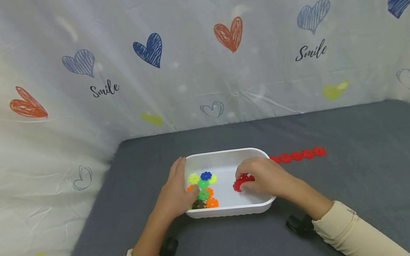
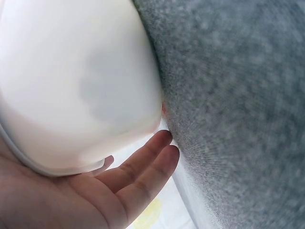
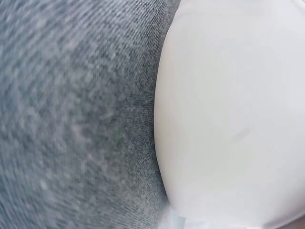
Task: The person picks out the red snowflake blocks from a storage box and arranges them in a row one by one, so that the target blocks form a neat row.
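Note:
A white plastic tray (image 1: pixel 232 210) stands on the grey cloth. My left hand (image 1: pixel 174 197) grips its left end, thumb over the rim inside and fingers along the outer wall; the left wrist view shows these fingers (image 2: pixel 147 183) against the tray's outside. Under that thumb lie several flower-shaped plastic discs in blue (image 1: pixel 206 176), green (image 1: pixel 203 194), orange (image 1: pixel 212 203), yellow and dark brown. Over the tray's right half, my right hand (image 1: pixel 264 174) pinches red flower-shaped discs (image 1: pixel 239 185), partly hidden by the fingers. The right wrist view shows mostly tray wall (image 3: pixel 228 109).
A straight row of joined red discs (image 1: pixel 302 154) lies on the cloth (image 1: pixel 381 170) just right of the tray, its left end hidden behind the tray and hand. Behind the table hangs a white curtain (image 1: pixel 176 9) printed with hearts.

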A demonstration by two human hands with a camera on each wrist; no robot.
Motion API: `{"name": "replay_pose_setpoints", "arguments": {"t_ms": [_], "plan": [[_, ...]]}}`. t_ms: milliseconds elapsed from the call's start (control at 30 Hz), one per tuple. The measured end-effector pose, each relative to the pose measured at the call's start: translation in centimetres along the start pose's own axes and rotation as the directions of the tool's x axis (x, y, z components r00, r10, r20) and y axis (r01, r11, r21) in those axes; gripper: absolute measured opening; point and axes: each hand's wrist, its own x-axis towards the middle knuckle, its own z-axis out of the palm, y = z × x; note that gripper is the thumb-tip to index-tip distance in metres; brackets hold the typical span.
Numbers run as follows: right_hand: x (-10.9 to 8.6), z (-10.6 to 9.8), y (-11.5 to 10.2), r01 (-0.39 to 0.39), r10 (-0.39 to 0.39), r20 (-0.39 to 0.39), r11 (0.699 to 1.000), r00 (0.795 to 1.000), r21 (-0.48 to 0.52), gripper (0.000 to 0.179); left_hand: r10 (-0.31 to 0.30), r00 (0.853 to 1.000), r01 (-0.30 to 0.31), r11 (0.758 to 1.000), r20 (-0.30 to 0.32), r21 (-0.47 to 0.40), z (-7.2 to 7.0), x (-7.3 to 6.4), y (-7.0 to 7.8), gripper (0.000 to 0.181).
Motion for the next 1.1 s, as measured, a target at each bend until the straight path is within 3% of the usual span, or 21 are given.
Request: {"name": "replay_pose_setpoints", "arguments": {"t_ms": [233,533,833,1100], "plan": [[0.1,0.1,0.0,-0.019,0.021,-0.03,0.999,0.999,0.047,0.021,-0.013,1.0,0.013,1.0,0.004,0.003,0.0,-0.1,-0.1,0.085],[0.1,-0.4,0.4,0.033,-0.025,-0.055,0.988,0.998,0.152,0.02,-0.009,1.0,0.009,1.0,0.01,0.0,-0.1,-0.1,0.1,0.084],[-0.4,-2.4,1.4,-0.043,0.056,-0.054,0.976,0.997,0.211,0.026,-0.015,1.0,0.015,1.0,0.01,0.004,-0.1,-0.2,0.1,0.084],[-1.0,-4.4,2.7,-0.025,0.055,-0.105,0.962,0.993,0.27,0.027,-0.027,0.999,0.027,1.0,0.017,0.0,0.0,-0.2,0.3,0.084]]}}
